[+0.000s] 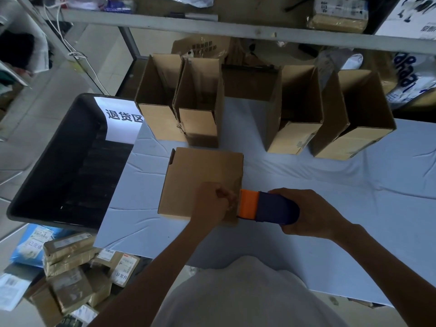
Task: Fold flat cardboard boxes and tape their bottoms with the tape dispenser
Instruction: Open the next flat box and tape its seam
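A folded cardboard box stands bottom-up on the pale blue table in front of me. My left hand rests curled on its near right part, fingers pressing the surface by the edge. My right hand grips the tape dispenser, dark blue with an orange front, whose orange end touches the box's right edge. A shiny strip of tape lies across the box's right side. Several open boxes stand upright in a row at the back of the table.
A black bin with a white label stands left of the table. Taped parcels lie piled on the floor at lower left. A metal shelf rail with bags and boxes runs across the back.
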`<state>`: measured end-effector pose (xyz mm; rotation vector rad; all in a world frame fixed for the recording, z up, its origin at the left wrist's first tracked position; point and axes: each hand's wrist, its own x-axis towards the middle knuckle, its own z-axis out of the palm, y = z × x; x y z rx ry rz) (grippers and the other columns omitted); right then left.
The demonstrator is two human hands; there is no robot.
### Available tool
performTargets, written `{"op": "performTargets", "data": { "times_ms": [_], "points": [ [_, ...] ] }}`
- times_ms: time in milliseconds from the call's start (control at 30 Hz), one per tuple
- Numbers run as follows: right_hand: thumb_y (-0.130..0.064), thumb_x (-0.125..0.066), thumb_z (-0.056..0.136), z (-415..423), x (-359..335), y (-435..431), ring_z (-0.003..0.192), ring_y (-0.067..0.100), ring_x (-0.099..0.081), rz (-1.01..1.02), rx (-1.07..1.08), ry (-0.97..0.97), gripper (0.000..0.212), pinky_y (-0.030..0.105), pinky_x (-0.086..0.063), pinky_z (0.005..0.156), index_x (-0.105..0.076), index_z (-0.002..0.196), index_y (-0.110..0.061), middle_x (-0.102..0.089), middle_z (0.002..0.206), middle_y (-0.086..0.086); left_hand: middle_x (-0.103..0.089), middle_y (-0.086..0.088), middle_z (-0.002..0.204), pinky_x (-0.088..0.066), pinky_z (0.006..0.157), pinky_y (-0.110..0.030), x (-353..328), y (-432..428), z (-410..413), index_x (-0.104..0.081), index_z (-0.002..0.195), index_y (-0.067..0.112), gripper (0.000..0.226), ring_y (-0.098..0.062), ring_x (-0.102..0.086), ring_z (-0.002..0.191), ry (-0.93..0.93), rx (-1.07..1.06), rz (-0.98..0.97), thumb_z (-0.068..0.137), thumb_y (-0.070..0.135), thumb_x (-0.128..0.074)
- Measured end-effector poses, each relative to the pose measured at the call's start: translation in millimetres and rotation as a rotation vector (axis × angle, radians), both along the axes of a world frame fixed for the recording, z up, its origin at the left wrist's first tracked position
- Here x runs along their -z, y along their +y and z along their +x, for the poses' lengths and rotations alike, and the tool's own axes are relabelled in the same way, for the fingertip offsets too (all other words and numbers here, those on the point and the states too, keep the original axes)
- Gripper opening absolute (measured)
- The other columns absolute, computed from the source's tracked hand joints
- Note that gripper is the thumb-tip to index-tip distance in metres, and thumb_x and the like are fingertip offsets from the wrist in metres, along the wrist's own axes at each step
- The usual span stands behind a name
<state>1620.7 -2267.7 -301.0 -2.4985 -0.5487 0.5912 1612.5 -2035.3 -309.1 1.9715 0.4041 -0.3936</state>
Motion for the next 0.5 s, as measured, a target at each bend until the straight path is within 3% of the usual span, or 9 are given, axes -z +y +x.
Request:
{"op": "performTargets", "data": {
  "times_ms": [200,333,433,500],
  "points": [
    [-0.023,-0.081,0.066,2.1,-1.6,-0.6,0.087,0.003,-0.059,-0.033,0.014,0.015,0.065,0.002,-0.038,0.07,-0.053,0.125,-0.029,-0.063,0.102,-0.018,-0.061,0.008,0.063,-0.055,0.065,-0.03,1.1,-6.2,7.5,-0.057,0.06,0.031,0.037,-0.013,-0.062,0.064,-0.016,0.043,0.077,0.081,0.0,-0.058],
    [-0.026,-0.082,0.062,0.4,-2.5,-22.5,0.083,0.005,-0.063,-0.074,0.04,0.0,0.065,0.013,-0.049,0.067,-0.053,0.12,-0.033,-0.061,0.093,-0.023,-0.062,0.003,0.061,-0.049,0.059,-0.028,11.1,16.8,10.5,-0.061,0.061,0.016,0.029,-0.011,-0.058,0.059,-0.011,0.015,0.085,0.08,-0.005,-0.055],
    [-0.021,-0.082,0.057,4.5,-5.1,-34.9,0.074,0.004,-0.061,-0.136,0.033,-0.036,0.06,0.01,-0.044,0.06,-0.059,0.112,-0.027,-0.064,0.085,-0.018,-0.06,0.003,0.059,-0.045,0.059,-0.02,18.8,33.3,12.9,-0.063,0.062,0.009,0.028,-0.008,-0.056,0.056,-0.014,0.008,0.087,0.083,-0.007,-0.055],
    [-0.021,-0.083,0.055,7.7,-4.7,-35.7,0.073,0.006,-0.06,-0.163,0.008,-0.056,0.059,0.009,-0.04,0.059,-0.06,0.11,-0.025,-0.067,0.085,-0.014,-0.064,-0.002,0.069,-0.052,0.066,-0.022,25.0,34.6,11.4,-0.067,0.07,0.009,0.017,-0.017,-0.062,0.065,-0.034,-0.01,0.15,0.084,0.001,-0.061]
  ]
}}
